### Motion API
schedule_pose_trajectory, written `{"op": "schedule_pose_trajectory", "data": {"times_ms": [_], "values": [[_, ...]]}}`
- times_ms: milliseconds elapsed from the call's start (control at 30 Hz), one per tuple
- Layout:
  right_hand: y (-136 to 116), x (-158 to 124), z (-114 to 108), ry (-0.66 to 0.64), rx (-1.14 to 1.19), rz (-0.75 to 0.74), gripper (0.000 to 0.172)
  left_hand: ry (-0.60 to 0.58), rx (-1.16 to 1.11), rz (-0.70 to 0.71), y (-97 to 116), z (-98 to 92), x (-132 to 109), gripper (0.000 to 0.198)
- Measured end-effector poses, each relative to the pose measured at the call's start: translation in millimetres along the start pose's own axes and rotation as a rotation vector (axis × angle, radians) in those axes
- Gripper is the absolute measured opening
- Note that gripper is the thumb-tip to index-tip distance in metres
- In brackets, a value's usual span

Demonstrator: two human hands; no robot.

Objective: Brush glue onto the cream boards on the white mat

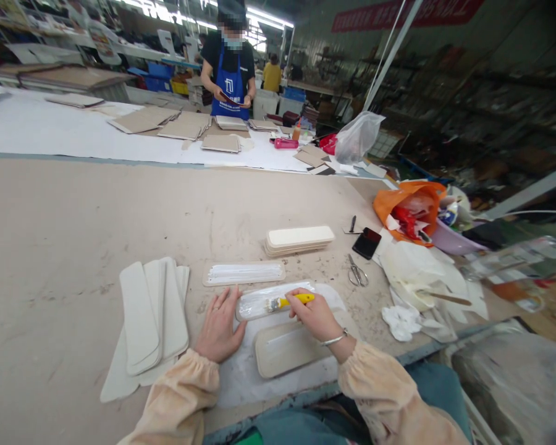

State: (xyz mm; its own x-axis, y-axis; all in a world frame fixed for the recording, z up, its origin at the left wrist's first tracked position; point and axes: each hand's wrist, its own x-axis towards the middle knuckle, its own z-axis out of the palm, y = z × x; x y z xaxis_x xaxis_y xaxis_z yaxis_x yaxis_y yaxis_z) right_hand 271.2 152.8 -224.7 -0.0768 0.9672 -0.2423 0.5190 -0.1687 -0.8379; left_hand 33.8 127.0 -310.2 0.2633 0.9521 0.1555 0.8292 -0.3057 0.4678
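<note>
In my right hand (315,316) is a paint brush (299,299) with a yellow handle, its bristles resting on a long rounded panel (254,301) coated in wet white glue. My left hand (220,326) lies with fingers spread at the panel's left end, steadying it. Nearer to me, a beige rounded panel (278,361) with a white streak sits on a white sheet (241,386), partly hidden by my right arm. Beyond the coated panel lies another panel (244,273) with white streaks. A stack of cream panels (300,238) stands behind that.
Several off-white strips (141,315) lie fanned at left. On the right are scissors (356,272), a phone (367,243), a bag-lined glue container (412,272) with a stick, crumpled tissue (401,322) and an orange bag (410,207). A co-worker (231,68) stands across the far table.
</note>
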Motion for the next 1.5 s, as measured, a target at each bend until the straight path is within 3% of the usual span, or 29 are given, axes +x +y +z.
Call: {"op": "schedule_pose_trajectory", "data": {"times_ms": [133,233,333,433,600,733,833,967,1267,1500], "values": [[7,-12,-43,0.159,-0.022,0.027,0.027,-0.005,0.01,-0.005,-3,1.3,1,0.08],[13,-32,-75,0.285,0.126,0.039,0.03,0.048,-0.009,0.032,-5,-1.5,0,0.076],[20,-58,-93,0.364,0.32,0.031,0.034,0.137,-0.12,0.117,0,-9.5,-8,0.072],[23,-79,-87,0.317,0.402,0.065,0.035,0.1,-0.269,0.191,18,-15.2,-24,0.083],[15,-90,-45,0.12,0.298,0.065,0.03,-0.025,-0.32,0.272,49,-3.1,-49,0.099],[12,-85,-20,0.019,0.25,0.007,0.026,-0.01,-0.295,0.265,50,10.8,-52,0.092],[14,-82,-14,-0.012,0.213,0.002,0.025,0.015,-0.289,0.264,47,14.4,-49,0.091],[22,-84,-26,0.043,0.15,0.026,0.024,0.036,-0.27,0.29,46,14.1,-48,0.092],[48,-91,-91,0.256,-0.065,0.062,0.03,0.063,-0.231,0.319,45,16.5,-45,0.092],[60,-93,-122,0.373,-0.164,0.07,0.032,0.096,-0.197,0.339,46,15.7,-44,0.091]]}}
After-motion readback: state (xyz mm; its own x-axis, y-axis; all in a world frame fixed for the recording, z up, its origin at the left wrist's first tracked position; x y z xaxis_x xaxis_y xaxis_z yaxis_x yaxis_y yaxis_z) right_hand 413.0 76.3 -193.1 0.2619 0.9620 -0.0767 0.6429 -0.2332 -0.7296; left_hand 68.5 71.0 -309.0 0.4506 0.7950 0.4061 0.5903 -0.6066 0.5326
